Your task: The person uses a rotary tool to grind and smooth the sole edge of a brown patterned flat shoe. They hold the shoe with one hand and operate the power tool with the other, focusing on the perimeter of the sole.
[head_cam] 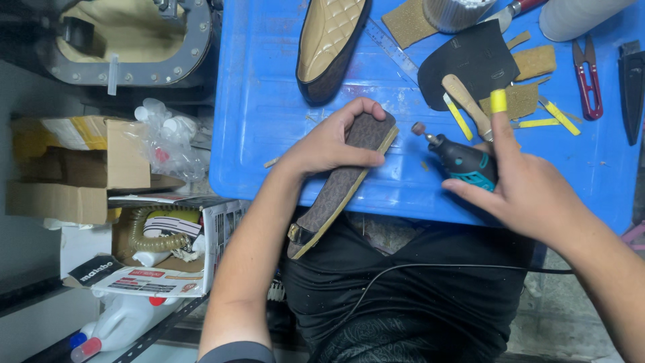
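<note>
My left hand (330,142) grips a brown patterned flat shoe (336,188) by its toe end, sole side up, tilted from the blue table (269,101) edge down toward my lap. My right hand (524,185) holds a dark and teal rotary grinding tool (460,158), its small grinding tip pointing left, a short gap from the shoe's toe. The index finger is raised and wears a yellow fingertip cover. A black cord runs from the tool across my lap.
The matching shoe (329,44) with a tan quilted insole lies at the table's far edge. A black rubber sole piece (474,57), wooden-handled tool (467,104), tan scraps, yellow strips and red snips (588,77) lie at right. Cardboard boxes (74,161) and bottles crowd the floor at left.
</note>
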